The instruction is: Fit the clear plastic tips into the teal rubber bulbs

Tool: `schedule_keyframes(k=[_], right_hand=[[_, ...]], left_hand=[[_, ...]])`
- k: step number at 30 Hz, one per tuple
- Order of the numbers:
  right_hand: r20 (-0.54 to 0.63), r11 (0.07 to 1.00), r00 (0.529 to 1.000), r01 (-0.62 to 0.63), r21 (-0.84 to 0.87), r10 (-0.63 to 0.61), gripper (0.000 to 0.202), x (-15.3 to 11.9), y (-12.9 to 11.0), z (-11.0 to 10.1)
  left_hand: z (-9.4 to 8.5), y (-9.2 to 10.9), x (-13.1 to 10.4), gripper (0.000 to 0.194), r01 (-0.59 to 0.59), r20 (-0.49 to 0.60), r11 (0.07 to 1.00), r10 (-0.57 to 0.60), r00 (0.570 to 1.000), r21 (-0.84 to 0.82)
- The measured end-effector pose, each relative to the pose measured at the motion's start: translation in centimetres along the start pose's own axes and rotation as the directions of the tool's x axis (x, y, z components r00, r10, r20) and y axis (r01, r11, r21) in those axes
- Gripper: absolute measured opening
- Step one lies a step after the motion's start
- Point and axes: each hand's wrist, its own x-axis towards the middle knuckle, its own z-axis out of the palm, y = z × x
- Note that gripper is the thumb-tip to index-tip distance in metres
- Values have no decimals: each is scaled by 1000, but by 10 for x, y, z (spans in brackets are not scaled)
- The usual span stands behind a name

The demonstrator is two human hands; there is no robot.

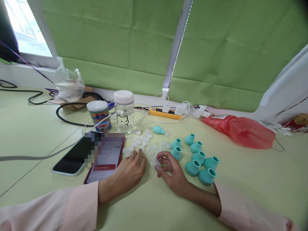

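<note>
My right hand (172, 170) has its thumb and index finger around a small translucent piece (154, 162), close to the tabletop. To its left, my left hand (132, 169) reaches palm down with fingers extended onto a spread of small white pieces (137, 141); its thumb is hidden. Clear, cup-like plastic pieces (157, 148) lie between and beyond the hands. Several teal bulbs with open round necks (197, 157) stand right of my right hand. Farther back, a glossy teal bulb (158, 130) rests on its side next to a clear piece (167, 133).
Two phones (69, 160) lie left of my left hand, with a white cable (48, 157) crossing nearby. Behind are a noodle cup (100, 118), a lidded water bottle (124, 112) and an orange power strip (156, 113). A red plastic bag (247, 133) lies at right.
</note>
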Motion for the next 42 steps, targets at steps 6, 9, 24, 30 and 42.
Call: schedule_keyframes(k=[6, 9, 24, 30, 42], right_hand=[[3, 999, 1000, 1, 36, -2, 19, 1, 0, 1], [4, 999, 1000, 4, 42, -4, 19, 1, -1, 1], [5, 999, 1000, 13, -35, -13, 26, 0, 0, 0], [13, 1000, 1000, -28, 1, 28, 23, -1, -2, 0], [10, 999, 1000, -23, 47, 23, 21, -1, -4, 0]], left_hand=[[0, 5, -1, 27, 20, 24, 997, -22, 999, 76], [-1, 4, -1, 25, 2, 19, 999, -3, 1000, 54], [1, -1, 0, 41, -22, 12, 1000, 22, 1000, -3], [-4, -4, -2, 32, -80, 59, 985, 90, 994, -154], [-16, -5, 1, 38, -23, 127, 983, 47, 991, -181]])
